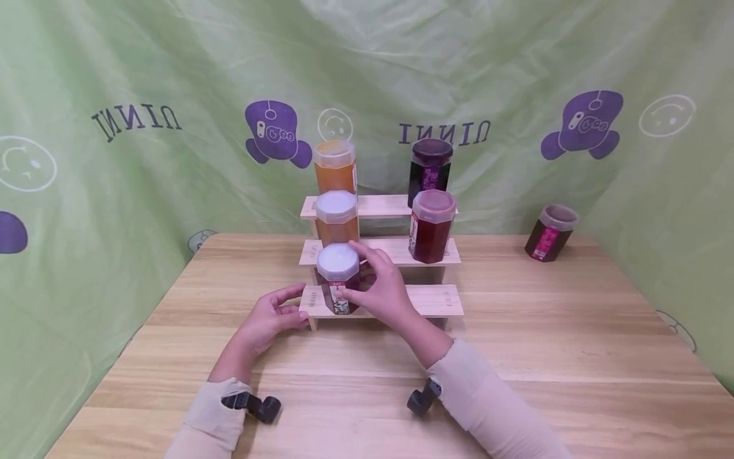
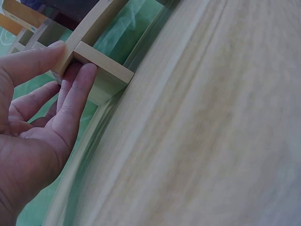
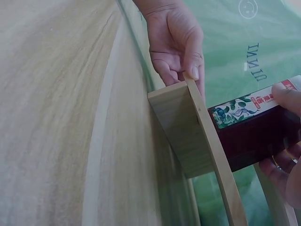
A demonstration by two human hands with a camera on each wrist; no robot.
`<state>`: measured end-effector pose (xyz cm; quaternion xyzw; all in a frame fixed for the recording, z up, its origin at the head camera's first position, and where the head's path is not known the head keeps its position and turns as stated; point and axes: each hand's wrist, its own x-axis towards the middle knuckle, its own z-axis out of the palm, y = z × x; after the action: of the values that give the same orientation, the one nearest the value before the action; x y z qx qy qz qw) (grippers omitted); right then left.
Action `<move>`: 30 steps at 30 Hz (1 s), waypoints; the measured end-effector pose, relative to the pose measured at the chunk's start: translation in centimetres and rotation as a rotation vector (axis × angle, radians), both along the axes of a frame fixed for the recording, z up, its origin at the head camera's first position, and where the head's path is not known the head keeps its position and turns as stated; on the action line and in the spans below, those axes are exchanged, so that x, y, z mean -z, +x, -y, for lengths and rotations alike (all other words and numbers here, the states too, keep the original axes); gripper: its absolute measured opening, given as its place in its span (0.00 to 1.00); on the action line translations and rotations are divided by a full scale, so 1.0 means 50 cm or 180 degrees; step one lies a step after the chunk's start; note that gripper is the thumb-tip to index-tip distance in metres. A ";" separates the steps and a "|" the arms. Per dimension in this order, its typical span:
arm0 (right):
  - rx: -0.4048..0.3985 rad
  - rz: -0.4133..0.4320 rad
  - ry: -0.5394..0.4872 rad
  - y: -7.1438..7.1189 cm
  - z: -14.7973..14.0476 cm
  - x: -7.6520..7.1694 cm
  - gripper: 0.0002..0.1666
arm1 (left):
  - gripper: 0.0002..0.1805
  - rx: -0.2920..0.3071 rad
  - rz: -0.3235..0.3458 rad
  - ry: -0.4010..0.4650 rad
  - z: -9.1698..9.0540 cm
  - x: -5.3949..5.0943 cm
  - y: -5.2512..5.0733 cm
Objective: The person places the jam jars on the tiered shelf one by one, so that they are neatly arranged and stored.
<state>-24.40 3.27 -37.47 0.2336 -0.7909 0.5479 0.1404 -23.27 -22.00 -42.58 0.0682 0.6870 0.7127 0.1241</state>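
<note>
A three-tier wooden display stand (image 1: 424,299) stands on the table. On its lowest step, at the left end, is a dark red jar (image 1: 339,290) with a white lid and a printed label. My right hand (image 1: 385,290) grips this jar, thumb on the label side and fingers around the far side. My left hand (image 1: 269,320) pinches the left end of the lowest plank (image 2: 89,28), thumb above and fingers beneath, beside the stand's leg (image 2: 106,68). The right wrist view shows the jar (image 3: 254,136) upright against the plank (image 3: 214,136).
Behind it on the left are an amber jar (image 1: 337,231) on the middle step and an orange jar (image 1: 335,175) on top. To the right stand a red jar (image 1: 430,239) and a dark purple jar (image 1: 421,182). Another dark jar (image 1: 547,242) stands on the table (image 1: 573,331) before the green curtain (image 1: 367,64).
</note>
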 end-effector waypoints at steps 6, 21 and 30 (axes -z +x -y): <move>-0.0041 0.0103 -0.0205 0.009 -0.008 0.002 0.48 | 0.41 0.0033 -0.0030 -0.0012 0.001 0.004 0.002; -0.0110 0.0021 -0.0497 0.049 -0.053 -0.039 0.30 | 0.40 0.0011 -0.0020 0.0014 0.001 -0.001 0.000; -0.0339 -0.0193 -0.0607 0.047 -0.098 -0.030 0.27 | 0.40 0.0038 -0.0032 0.0054 0.003 0.002 0.000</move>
<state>-22.07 8.19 -35.96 0.2774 -0.7171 0.6200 0.1565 -23.27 -22.13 -42.66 0.0769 0.6811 0.7174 0.1242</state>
